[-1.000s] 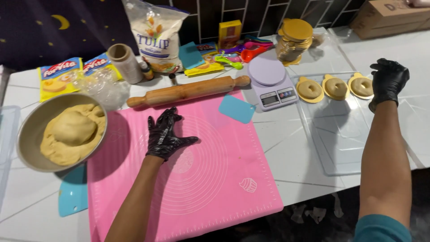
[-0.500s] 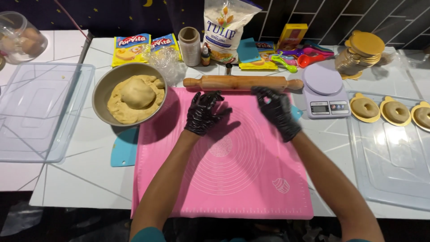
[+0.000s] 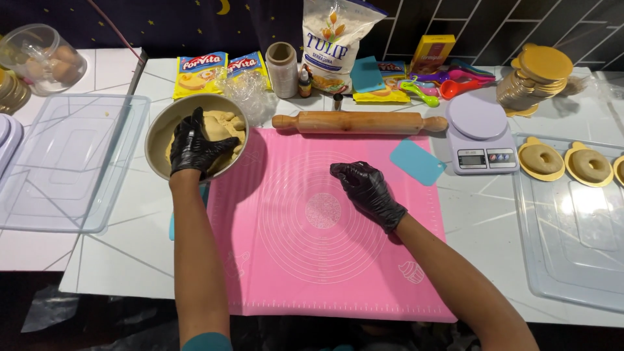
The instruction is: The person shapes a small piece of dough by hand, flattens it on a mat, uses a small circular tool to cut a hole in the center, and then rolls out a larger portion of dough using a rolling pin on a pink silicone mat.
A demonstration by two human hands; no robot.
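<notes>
My left hand, in a black glove, reaches into a metal bowl and presses its fingers onto the yellow dough inside. My right hand, also gloved in black, hovers over the pink silicone mat with its fingers loosely curled and nothing in it. A wooden rolling pin lies along the mat's far edge. A light blue scraper rests at the mat's right corner.
A digital scale stands right of the mat, beside a clear tray holding ring-shaped dough pieces on gold discs. Another clear tray lies left. A flour bag, yellow packets, measuring spoons and a stack of gold discs line the back.
My left hand moved from the mat into the bowl and onto the dough. My right hand drew back from the rolling pin to the mat's middle. The view shifted slightly.
</notes>
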